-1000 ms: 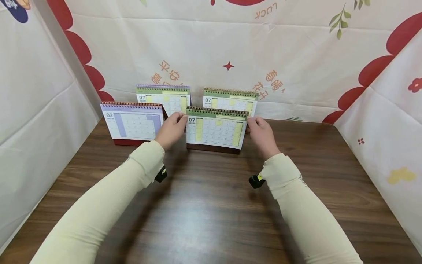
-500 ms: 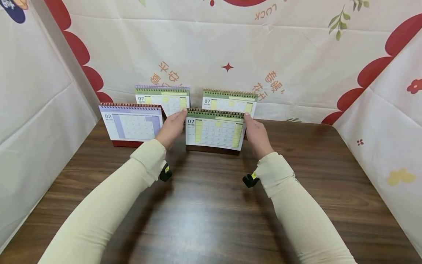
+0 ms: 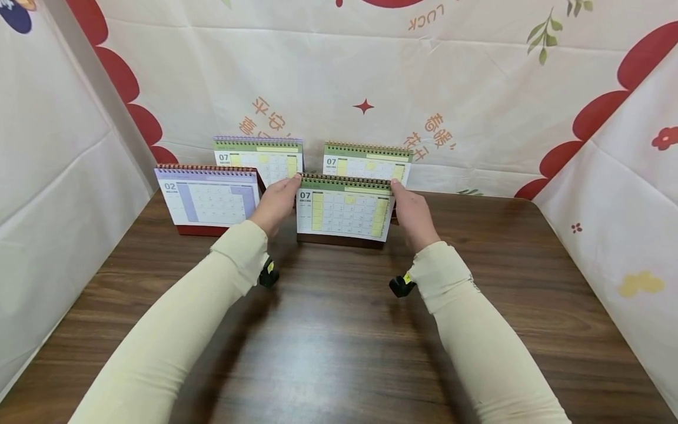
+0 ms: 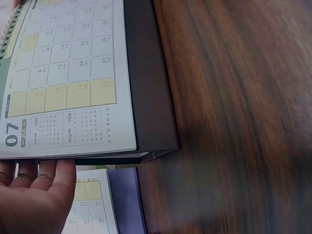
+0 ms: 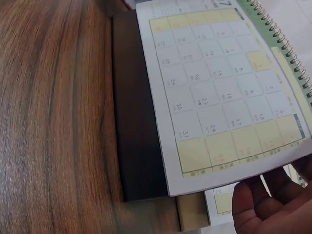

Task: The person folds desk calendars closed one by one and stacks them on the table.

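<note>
A desk calendar (image 3: 343,212) with a green top, page 07 and a dark brown base stands upright on the table between both hands. My left hand (image 3: 277,203) holds its left side, the thumb at the top corner. In the left wrist view, the fingers of that left hand (image 4: 41,195) lie at the calendar's side edge. At the opposite side, my right hand (image 3: 415,213) grips the other top corner with its thumb. Curled fingers of this right hand (image 5: 273,207) show beside the page edge in the right wrist view; their tips are partly hidden.
Left of the held calendar stands a purple calendar (image 3: 212,200) with page 02 and a red base. Two more green-topped calendars, a left one (image 3: 258,159) and a right one (image 3: 365,162), stand behind, near the printed cloth backdrop (image 3: 339,76). All rest on the wooden table (image 3: 339,330).
Both thumbs have shifted up to the calendar's top corners, and the right hand has come slightly inward. The calendar stays in nearly the same place; the whole view has drifted slightly.
</note>
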`<move>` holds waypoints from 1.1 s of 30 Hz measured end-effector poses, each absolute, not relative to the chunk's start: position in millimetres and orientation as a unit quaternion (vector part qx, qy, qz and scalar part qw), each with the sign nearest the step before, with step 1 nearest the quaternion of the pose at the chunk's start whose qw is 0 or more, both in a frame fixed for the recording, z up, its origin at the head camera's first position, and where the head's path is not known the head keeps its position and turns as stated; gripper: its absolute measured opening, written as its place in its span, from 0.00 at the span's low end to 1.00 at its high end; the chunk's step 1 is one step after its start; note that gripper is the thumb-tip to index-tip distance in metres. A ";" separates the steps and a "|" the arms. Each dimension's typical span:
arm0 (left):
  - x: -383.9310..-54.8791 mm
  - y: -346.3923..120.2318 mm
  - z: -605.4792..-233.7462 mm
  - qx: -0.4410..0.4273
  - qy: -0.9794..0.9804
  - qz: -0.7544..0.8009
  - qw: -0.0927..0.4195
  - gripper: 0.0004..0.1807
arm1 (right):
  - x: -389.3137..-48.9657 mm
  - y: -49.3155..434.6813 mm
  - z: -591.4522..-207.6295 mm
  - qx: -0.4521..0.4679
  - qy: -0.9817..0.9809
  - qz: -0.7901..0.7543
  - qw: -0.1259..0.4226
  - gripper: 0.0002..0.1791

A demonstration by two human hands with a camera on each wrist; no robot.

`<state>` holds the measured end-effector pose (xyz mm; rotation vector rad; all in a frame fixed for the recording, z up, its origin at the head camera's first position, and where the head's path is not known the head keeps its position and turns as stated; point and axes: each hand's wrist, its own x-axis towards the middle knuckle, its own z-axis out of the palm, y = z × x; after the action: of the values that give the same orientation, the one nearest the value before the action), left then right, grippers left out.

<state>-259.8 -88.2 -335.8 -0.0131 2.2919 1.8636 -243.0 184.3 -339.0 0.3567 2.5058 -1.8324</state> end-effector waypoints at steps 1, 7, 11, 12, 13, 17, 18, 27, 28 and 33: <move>-259.9 -88.0 -335.6 -0.004 0.770 0.631 0.096 0.31 | -243.3 184.5 -339.3 0.115 0.803 -0.585 0.008 0.39; -259.6 -87.0 -338.0 0.002 0.794 0.603 0.079 0.31 | -243.3 185.9 -340.8 0.111 0.806 -0.582 0.004 0.40; -260.3 -85.3 -342.9 0.009 0.832 0.554 0.029 0.29 | -242.4 187.6 -341.6 0.105 0.794 -0.599 0.013 0.40; -260.3 -84.8 -343.9 0.010 0.839 0.544 0.017 0.29 | -242.7 188.2 -341.9 0.103 0.788 -0.607 0.019 0.40; -260.7 -84.7 -344.9 0.010 0.841 0.541 0.010 0.29 | -242.8 188.9 -342.1 0.101 0.784 -0.612 0.025 0.40; -261.0 -84.1 -346.3 0.012 0.839 0.544 0.001 0.28 | -243.7 192.2 -344.1 0.095 0.778 -0.619 0.055 0.42; -261.0 -83.9 -346.5 0.012 0.839 0.544 0.002 0.28 | -243.7 193.2 -344.8 0.095 0.779 -0.617 0.061 0.43; -258.7 -84.4 -350.7 0.041 0.855 0.518 -0.012 0.24 | -241.6 196.1 -353.2 0.061 0.794 -0.602 0.066 0.40; -258.8 -84.3 -351.8 0.048 0.860 0.508 -0.016 0.23 | -241.2 196.2 -354.6 0.058 0.795 -0.600 0.063 0.39; -258.6 -83.4 -354.7 0.067 0.871 0.485 -0.028 0.18 | -240.7 196.6 -359.5 0.039 0.805 -0.591 0.049 0.35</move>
<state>-258.6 -83.4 -354.7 0.2136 2.7872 1.5522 -240.7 196.6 -359.5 0.1185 2.4522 -1.7999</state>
